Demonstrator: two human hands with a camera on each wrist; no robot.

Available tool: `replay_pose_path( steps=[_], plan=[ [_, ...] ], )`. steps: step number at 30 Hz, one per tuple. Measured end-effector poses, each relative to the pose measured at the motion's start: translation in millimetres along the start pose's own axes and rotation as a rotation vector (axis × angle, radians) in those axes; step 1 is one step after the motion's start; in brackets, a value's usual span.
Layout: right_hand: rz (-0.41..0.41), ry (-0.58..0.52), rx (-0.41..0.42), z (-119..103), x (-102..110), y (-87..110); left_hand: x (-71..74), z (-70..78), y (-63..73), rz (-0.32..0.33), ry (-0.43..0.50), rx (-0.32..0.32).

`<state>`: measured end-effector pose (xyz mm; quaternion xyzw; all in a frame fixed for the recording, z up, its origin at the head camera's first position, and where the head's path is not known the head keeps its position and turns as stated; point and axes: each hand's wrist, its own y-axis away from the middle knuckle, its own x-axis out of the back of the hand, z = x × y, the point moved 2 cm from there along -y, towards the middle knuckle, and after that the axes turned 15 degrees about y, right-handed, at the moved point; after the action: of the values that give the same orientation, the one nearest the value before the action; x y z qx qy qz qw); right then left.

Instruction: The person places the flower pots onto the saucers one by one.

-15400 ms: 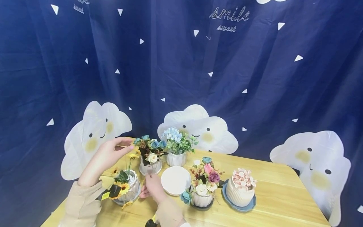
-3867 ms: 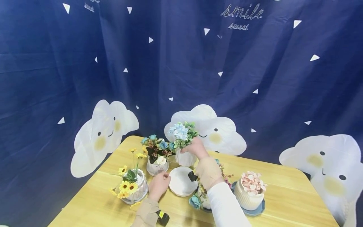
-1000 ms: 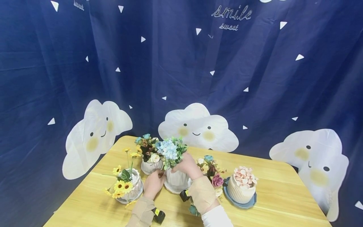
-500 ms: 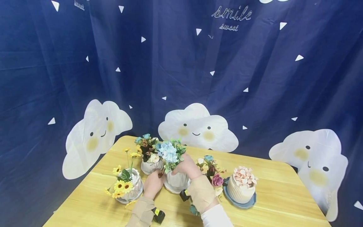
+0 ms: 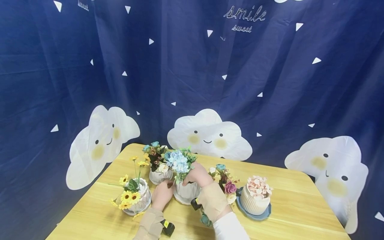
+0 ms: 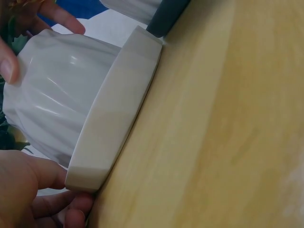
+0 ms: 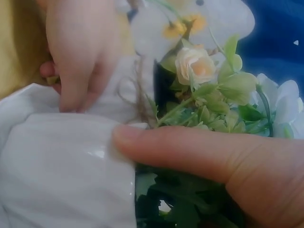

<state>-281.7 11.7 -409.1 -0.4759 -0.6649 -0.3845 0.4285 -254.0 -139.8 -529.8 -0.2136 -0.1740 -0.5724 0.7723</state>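
My right hand (image 5: 199, 174) grips the rim of a white flowerpot (image 5: 186, 190) of pale blue flowers (image 5: 179, 160) and green leaves; its thumb (image 7: 142, 142) lies on the rim in the right wrist view. That pot stands on a white saucer (image 6: 114, 111). At the saucer's left edge, my left hand (image 5: 162, 196) pinches the rim, thumb on its upper side and fingertips at its outer edge in the left wrist view. Just behind the left hand is a white pot (image 5: 157, 176) with teal and cream flowers. Leaves hide part of the right fingers in the head view.
At left, a sunflower pot (image 5: 139, 196) stands on a saucer. Right of my right hand, a pot of mixed roses (image 5: 229, 188) is partly hidden by the forearm. A ribbed cream pot (image 5: 254, 200) sits on a blue saucer (image 5: 264, 215). A dark blue curtain (image 5: 192, 83) hangs behind the wooden table (image 5: 294, 206).
The right hand has brought the blue-flower pot forward from behind the saucer onto it. Over the last second its flowers turned slightly. My left hand, earlier by the teal-flower pot, stays at the saucer.
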Motion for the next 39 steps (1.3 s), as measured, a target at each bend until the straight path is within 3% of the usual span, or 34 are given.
replay_pose_path(
  steps=[3, 13, 29, 39],
  plan=[
    [0.001, 0.046, 0.011, -1, 2, -0.8, -0.6, 0.2, -0.3, 0.001, -0.002, -0.004],
    [-0.048, 0.068, -0.082, -2, 7, 2.0, -2.7, 1.1, -0.9, -0.006, -0.015, -0.003],
    [-0.051, 0.083, -0.039, -3, 8, 3.8, -0.3, 0.4, -1.7, 0.0, -0.025, 0.009],
    [-0.061, 0.152, -0.005, -7, 23, 10.3, 1.1, 2.0, -0.4, 0.003, -0.029, 0.021]
  ],
)
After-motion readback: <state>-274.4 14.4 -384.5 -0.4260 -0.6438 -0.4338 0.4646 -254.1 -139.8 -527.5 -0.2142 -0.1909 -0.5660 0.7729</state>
